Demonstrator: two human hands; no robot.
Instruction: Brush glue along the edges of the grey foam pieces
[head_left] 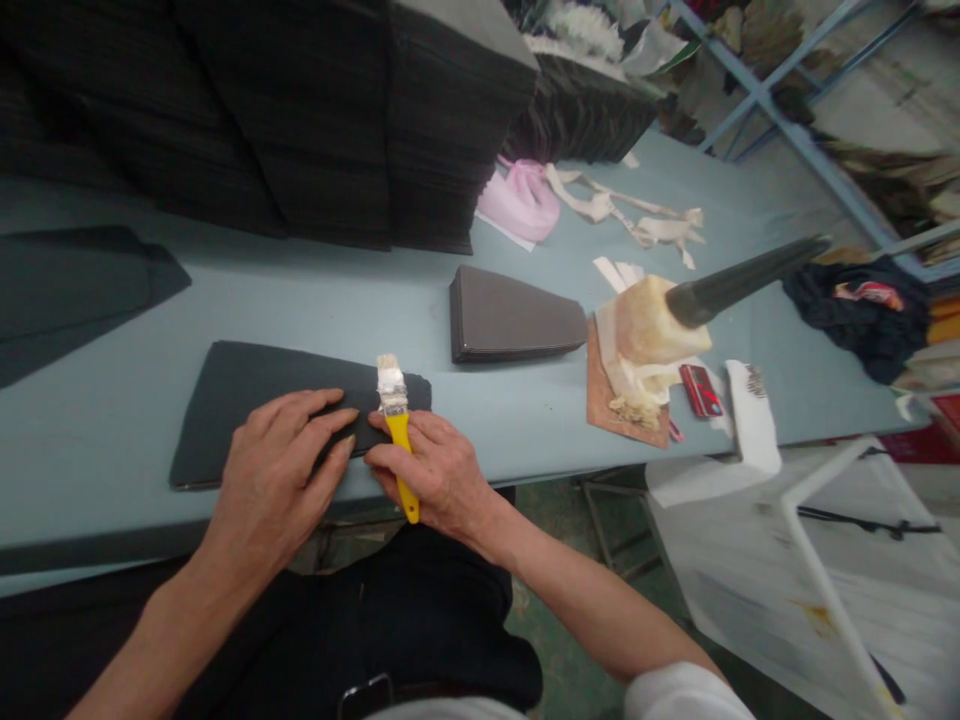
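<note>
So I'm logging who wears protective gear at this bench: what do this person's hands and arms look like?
Both the left hand and right hand are bare: no gloves, rings or watch show. The forearms are uncovered; a white sleeve ends near the right elbow. The left arm's sleeve is out of frame.

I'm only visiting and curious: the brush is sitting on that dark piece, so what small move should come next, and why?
Probably a short stroke of the brush across the dark piece, toward its right edge. The right hand holds the yellow handle with whitish bristles resting near that end, and the left hand lies flat on the piece, pinning it down.
</note>
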